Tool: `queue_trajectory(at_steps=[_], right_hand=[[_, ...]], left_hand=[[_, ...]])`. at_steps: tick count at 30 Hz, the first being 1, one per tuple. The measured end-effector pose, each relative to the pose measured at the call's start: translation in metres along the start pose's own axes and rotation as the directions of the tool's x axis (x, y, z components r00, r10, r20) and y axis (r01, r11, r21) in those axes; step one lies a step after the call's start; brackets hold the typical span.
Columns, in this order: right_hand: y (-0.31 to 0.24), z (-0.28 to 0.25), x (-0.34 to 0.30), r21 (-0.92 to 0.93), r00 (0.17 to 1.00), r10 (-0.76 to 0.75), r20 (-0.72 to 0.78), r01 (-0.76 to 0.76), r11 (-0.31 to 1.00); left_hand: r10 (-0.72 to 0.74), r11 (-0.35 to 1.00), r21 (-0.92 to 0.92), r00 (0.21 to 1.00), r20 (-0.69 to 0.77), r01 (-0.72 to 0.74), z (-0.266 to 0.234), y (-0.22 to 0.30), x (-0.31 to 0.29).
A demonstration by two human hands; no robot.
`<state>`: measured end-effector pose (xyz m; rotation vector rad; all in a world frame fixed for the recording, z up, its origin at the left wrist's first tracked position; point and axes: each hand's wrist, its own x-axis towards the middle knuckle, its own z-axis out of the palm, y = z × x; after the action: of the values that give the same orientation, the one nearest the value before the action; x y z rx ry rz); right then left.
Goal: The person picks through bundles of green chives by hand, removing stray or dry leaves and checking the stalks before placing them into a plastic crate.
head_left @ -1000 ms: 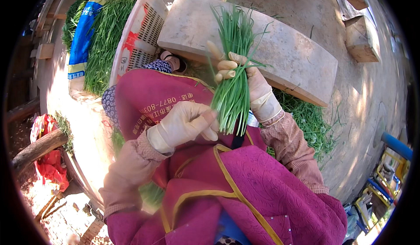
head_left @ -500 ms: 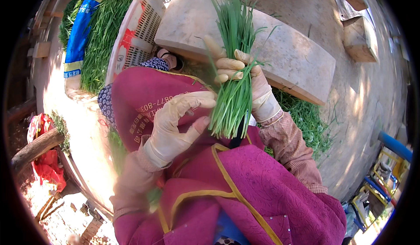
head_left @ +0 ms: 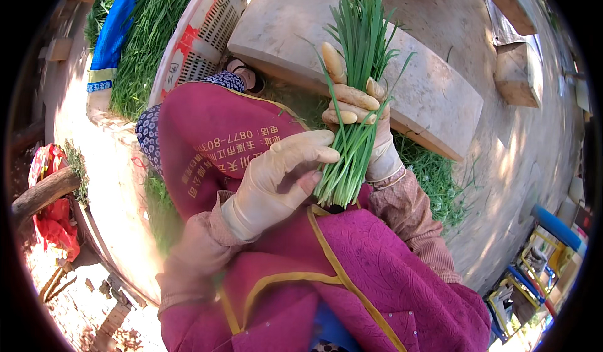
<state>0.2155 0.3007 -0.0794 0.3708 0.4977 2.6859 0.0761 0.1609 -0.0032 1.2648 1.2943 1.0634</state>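
Well, my right hand (head_left: pixel 359 106) grips the green bunch (head_left: pixel 352 154) over my apron (head_left: pixel 377 270); my left hand (head_left: pixel 267 185), fingers parted, is beside its pale ends (head_left: pixel 338 194). Loosening the right could scatter stalks.

1. the fingers of the left hand (head_left: pixel 267 185), curled at the stem ends a second ago, have been straightened and spread from the thumb; the fingertips are now held at the left edge of the stems.
2. the bunch of chives (head_left: pixel 352 148), nearly upright earlier, has been tilted, its leaf tips leaned rightward.
3. the index finger of the right hand (head_left: pixel 361 105) has been brought more upright.
4. the blue sack edge (head_left: pixel 117 32) has been carried higher in view.
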Motion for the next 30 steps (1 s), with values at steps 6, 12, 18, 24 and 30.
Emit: queue_trajectory(at_steps=[6, 12, 18, 24, 30], right_hand=[[0.002, -0.002, 0.002, -0.005, 1.000, 0.004, 0.007, -0.004, 1.000], [0.006, -0.004, 0.005, -0.028, 0.999, 0.007, 0.042, -0.006, 1.000], [0.003, -0.009, 0.006, -0.103, 0.997, 0.011, 0.078, -0.003, 0.995], [0.006, -0.006, 0.006, -0.106, 0.998, -0.018, 0.065, 0.025, 0.994], [0.005, -0.008, 0.007, -0.033, 1.000, -0.016, -0.002, 0.016, 0.999]], left_hand=[[0.037, 0.982, 0.187, 0.999, -0.022, -0.032, -0.004, 0.001, 0.003], [-0.012, 0.976, 0.216, 1.000, 0.008, 0.010, -0.006, 0.010, 0.007], [0.028, 0.801, 0.598, 0.999, 0.036, -0.044, 0.001, 0.031, 0.008], [0.032, 0.892, 0.450, 0.999, 0.042, -0.047, -0.003, 0.012, 0.006], [0.077, 0.926, 0.372, 0.997, -0.028, -0.061, -0.003, 0.004, 0.005]])
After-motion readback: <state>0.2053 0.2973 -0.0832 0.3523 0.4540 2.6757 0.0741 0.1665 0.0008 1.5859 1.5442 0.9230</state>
